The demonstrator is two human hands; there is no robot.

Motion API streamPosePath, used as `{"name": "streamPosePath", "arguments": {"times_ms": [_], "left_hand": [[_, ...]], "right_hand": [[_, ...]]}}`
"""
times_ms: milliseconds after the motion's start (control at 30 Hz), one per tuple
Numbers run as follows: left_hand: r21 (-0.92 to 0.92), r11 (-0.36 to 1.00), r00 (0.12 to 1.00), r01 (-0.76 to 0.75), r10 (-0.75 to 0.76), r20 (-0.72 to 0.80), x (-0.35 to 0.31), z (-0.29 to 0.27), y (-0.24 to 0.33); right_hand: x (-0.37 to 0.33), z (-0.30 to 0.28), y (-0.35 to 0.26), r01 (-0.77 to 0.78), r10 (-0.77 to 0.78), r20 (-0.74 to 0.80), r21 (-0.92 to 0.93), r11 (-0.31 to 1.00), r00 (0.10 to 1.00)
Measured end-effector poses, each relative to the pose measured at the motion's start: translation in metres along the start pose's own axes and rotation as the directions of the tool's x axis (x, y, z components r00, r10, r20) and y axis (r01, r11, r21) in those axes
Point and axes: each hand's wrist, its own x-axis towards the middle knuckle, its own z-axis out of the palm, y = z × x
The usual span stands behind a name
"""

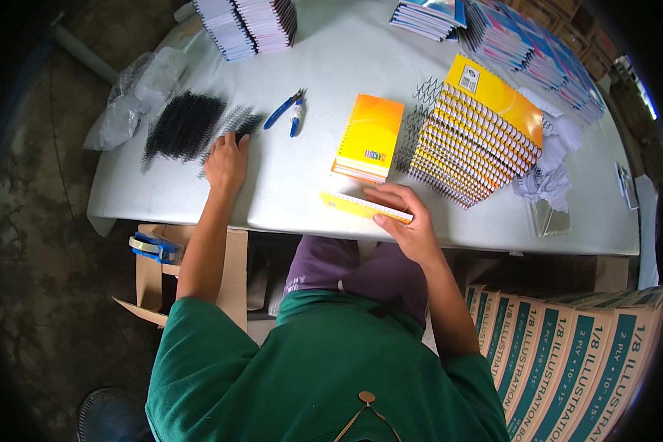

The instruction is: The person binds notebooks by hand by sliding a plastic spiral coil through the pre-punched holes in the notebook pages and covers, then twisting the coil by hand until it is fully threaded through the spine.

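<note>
My left hand (226, 160) reaches to the near edge of a grey-black heap of spiral binding coils (236, 121), thumb apart from the fingers, fingertips touching the coils. Beside it is a denser pile of black coils (180, 132). My right hand (412, 221) grips a yellow notebook (365, 207) by its right end, held edge-up with its punched side on top, near the table's front edge. Just beyond stands a short stack of yellow-orange notebooks (368, 136). Blue-handled pliers or cutters (281, 110) and a second blue-and-white tool (296, 119) lie between the coils and that stack.
On the right are spiral-bound yellow notebooks (479, 132) with loose coils beside them, and crumpled plastic (549, 177). Blue notebook stacks (530, 51) fill the far right; white bound stacks (247, 29) stand far left. Cartons (560, 353) and a tape dispenser (157, 247) sit below the table (295, 191).
</note>
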Motion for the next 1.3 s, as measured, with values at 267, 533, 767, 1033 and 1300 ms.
{"name": "streamPosePath", "arguments": {"times_ms": [267, 533, 767, 1033, 1300], "left_hand": [[-0.255, 0.938, 0.95, -0.233, 0.163, -0.268, 0.013, -0.046, 0.0], [-0.757, 0.634, 0.787, -0.155, 0.543, 0.294, -0.064, -0.088, 0.079], [-0.785, 0.58, 0.795, -0.217, 0.572, 0.202, -0.067, -0.067, 0.084], [-0.875, 0.462, 0.726, 0.142, 0.552, 0.409, -0.051, -0.066, 0.081], [-0.703, 0.41, 0.474, -0.58, 0.872, 0.118, -0.024, -0.101, 0.079]], "right_hand": [[0.014, -0.005, 0.01, 0.132, -0.12, 0.105, -0.116, 0.984, 0.987], [0.013, -0.003, 0.018, 0.081, -0.079, 0.036, -0.061, 0.995, 0.996], [0.013, -0.002, 0.019, 0.117, -0.118, 0.004, -0.123, 0.985, 0.993], [0.011, -0.002, 0.021, 0.108, -0.105, 0.03, -0.134, 0.985, 0.994], [0.01, 0.001, 0.022, 0.05, -0.05, 0.002, -0.176, 0.983, 0.999]]}}
